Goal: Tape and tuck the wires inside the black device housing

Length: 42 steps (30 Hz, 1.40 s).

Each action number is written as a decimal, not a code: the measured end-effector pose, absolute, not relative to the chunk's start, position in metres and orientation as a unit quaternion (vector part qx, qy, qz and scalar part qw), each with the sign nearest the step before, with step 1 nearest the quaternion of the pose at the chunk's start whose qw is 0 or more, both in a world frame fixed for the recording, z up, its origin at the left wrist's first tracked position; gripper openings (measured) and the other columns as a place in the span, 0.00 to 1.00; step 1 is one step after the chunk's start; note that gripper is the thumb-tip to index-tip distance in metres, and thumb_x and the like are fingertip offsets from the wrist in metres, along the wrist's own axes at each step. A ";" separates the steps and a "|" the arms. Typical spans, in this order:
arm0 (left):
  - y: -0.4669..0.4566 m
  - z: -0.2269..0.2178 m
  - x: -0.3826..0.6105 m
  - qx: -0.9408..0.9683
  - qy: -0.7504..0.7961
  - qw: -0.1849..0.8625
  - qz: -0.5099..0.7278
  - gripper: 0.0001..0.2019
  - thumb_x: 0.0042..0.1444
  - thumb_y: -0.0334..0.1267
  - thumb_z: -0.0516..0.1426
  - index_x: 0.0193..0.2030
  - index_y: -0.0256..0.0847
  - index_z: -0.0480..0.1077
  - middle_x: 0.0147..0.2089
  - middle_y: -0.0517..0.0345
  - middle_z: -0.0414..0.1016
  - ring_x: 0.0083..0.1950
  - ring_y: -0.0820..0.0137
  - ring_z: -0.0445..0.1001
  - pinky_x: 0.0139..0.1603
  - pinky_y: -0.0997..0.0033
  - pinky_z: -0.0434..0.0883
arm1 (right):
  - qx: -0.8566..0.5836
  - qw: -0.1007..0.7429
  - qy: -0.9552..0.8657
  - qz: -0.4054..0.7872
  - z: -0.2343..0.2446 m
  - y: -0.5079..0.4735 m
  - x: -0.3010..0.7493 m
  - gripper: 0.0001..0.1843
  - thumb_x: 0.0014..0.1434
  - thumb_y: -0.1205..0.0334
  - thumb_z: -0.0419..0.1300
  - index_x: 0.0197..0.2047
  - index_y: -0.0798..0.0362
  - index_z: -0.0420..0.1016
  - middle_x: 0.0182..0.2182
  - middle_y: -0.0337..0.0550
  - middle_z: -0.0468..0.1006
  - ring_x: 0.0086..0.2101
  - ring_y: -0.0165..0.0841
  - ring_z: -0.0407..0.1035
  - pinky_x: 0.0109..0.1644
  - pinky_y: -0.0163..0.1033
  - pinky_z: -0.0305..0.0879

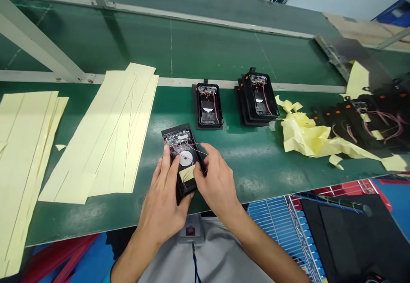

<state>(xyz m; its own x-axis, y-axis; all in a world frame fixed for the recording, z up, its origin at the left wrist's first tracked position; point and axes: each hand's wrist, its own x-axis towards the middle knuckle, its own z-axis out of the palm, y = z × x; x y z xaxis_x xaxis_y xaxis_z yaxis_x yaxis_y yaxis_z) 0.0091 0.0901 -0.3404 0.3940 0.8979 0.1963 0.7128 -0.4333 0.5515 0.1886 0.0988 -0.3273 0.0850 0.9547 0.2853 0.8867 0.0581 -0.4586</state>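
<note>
A black electronic unit (pixel 181 144) with an exposed circuit board, thin red wires and a round white coil lies on the green mat near its front edge. My left hand (pixel 164 193) grips the unit's left side, fingers curled along its edge. My right hand (pixel 214 176) is closed at the unit's right side, its fingers pinching a small piece of yellow tape (pixel 187 173) pressed on the lower part of the unit. Both hands touch the unit.
Sheets of yellow tape backing (pixel 110 133) lie at left, more (pixel 22 146) at far left. One similar unit (pixel 209 105) and a stack of them (pixel 258 99) sit behind. Crumpled yellow paper (pixel 307 140) and more wired units (pixel 368 122) lie at right. A wire rack (pixel 297 219) stands below the bench edge.
</note>
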 end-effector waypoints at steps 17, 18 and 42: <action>0.090 -0.348 0.008 0.779 0.522 0.231 0.260 0.52 0.68 0.46 0.60 0.89 0.47 0.31 0.88 0.45 0.38 0.87 0.44 0.50 0.78 0.31 0.69 | -0.635 0.266 -0.724 0.050 -0.325 0.055 0.187 0.18 0.75 0.51 0.60 0.63 0.48 0.75 0.82 0.48 0.49 0.79 0.54 0.47 0.80 0.67 0.50; 0.091 -0.349 0.007 0.784 0.515 0.230 0.259 0.52 0.67 0.45 0.59 0.89 0.46 0.31 0.88 0.45 0.38 0.87 0.43 0.51 0.79 0.31 0.68 | -0.628 0.246 -0.737 0.048 -0.326 0.053 0.188 0.20 0.76 0.46 0.58 0.63 0.47 0.76 0.83 0.46 0.49 0.80 0.54 0.45 0.81 0.68 0.45; 0.094 -0.318 -0.006 0.787 0.483 0.320 0.212 0.51 0.69 0.37 0.60 0.88 0.51 0.32 0.88 0.49 0.31 0.90 0.55 0.43 0.86 0.45 0.64 | -0.524 0.319 -0.788 0.053 -0.323 0.063 0.206 0.10 0.75 0.58 0.60 0.55 0.47 0.80 0.80 0.49 0.58 0.78 0.57 0.51 0.75 0.76 0.53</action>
<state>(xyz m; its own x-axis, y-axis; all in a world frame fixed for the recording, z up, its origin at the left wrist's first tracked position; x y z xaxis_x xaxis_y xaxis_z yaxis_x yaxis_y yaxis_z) -0.0057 0.0942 -0.3178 0.4431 0.8962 0.0241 0.6250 -0.3281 0.7083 0.2064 0.0627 -0.3235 -0.2483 0.8595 0.4468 0.7917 0.4458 -0.4176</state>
